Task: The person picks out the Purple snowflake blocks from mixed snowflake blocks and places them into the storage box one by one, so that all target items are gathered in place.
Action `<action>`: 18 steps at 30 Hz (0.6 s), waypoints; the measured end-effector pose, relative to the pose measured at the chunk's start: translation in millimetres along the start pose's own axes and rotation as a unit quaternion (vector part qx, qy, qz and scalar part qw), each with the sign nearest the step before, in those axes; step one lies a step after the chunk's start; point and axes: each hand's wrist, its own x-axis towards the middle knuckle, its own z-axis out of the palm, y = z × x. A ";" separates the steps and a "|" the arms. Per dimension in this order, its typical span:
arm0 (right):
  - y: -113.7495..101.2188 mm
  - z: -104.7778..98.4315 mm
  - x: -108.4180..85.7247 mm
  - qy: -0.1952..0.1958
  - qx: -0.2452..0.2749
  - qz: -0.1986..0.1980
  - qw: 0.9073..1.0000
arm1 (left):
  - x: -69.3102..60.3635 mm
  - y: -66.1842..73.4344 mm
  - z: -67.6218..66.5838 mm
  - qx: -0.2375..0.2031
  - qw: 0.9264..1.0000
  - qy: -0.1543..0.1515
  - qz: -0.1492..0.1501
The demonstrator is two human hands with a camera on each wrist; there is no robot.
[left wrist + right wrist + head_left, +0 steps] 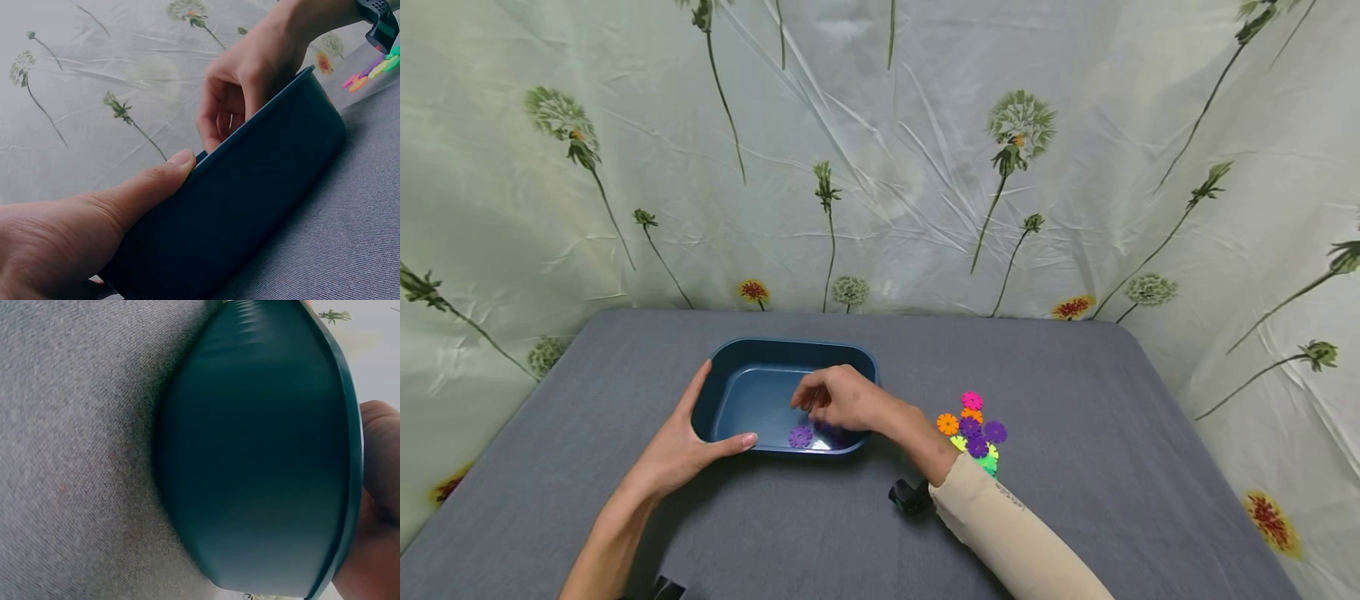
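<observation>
A blue plastic basin (752,400) sits on the table. My left hand (673,442) holds its left end, with the thumb along the near rim and a finger along the left side. In the left wrist view the thumb (150,184) lies against the rim. My right hand (846,400) reaches over the basin's right wall, fingers bent down inside. Whether something is between those fingertips is hidden. A purple notched plastic disc (801,436) lies on the basin floor near that hand, with more purple partly covered beside it. The right wrist view mostly shows the basin's outer wall (262,450).
To the right of the basin, partly behind the right forearm, lies a small pile of pink, orange, purple, yellow and green notched discs (972,427). A grey cloth (820,533) covers the table. A flower-patterned curtain (880,167) hangs behind.
</observation>
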 end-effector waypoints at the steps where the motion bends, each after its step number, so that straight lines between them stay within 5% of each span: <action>1: 0.2 -0.4 -0.7 0.006 0.002 -0.005 1.000 | -0.2 -0.1 0.0 -0.001 1.000 0.000 0.001; 18: 13.5 -11.2 -23.2 0.096 0.060 -0.046 0.992 | 1.1 -0.2 -0.6 0.000 1.000 -0.003 -0.011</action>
